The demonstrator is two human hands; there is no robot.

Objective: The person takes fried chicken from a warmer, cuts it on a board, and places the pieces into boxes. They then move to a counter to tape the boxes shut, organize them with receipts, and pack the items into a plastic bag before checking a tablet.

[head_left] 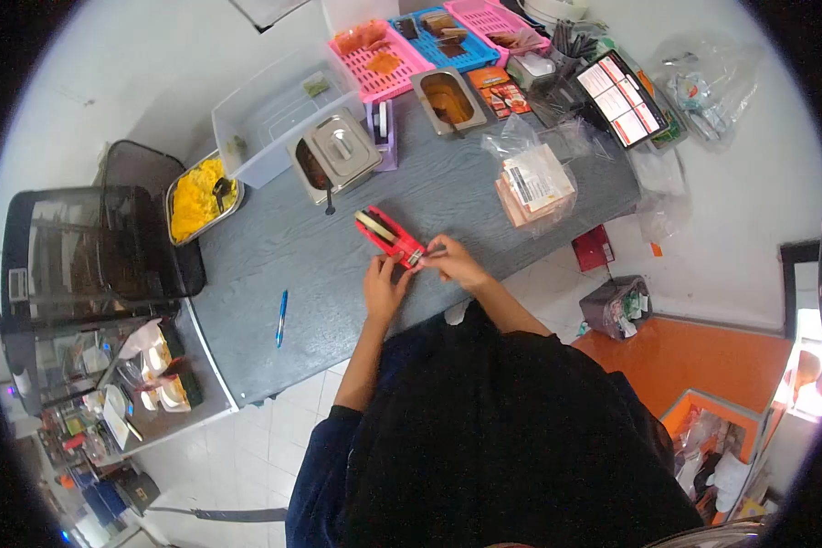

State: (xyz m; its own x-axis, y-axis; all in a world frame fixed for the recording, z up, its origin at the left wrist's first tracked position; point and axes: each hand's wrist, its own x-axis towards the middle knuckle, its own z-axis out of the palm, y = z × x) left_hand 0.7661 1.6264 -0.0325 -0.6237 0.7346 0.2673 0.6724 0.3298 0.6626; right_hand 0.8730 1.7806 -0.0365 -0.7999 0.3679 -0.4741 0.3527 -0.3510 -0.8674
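A red tape dispenser (390, 235) with a roll of tape in it rests on the grey table, its cutting end toward me. My left hand (385, 288) is at that end, fingers bent against the dispenser's near side. On the other side, my right hand (454, 261) is closed in a pinch at the cutter; what is between its fingertips is too small to make out. A blue pen (282, 319) lies on the table to the left of my left hand.
Behind the dispenser stand a lidded metal container (342, 151), a clear plastic bin (283, 114) and a metal pan (447, 100). A yellow-filled tray (196, 203) is at the left. Bagged packets (537, 183) and a tablet (621, 99) are at the right.
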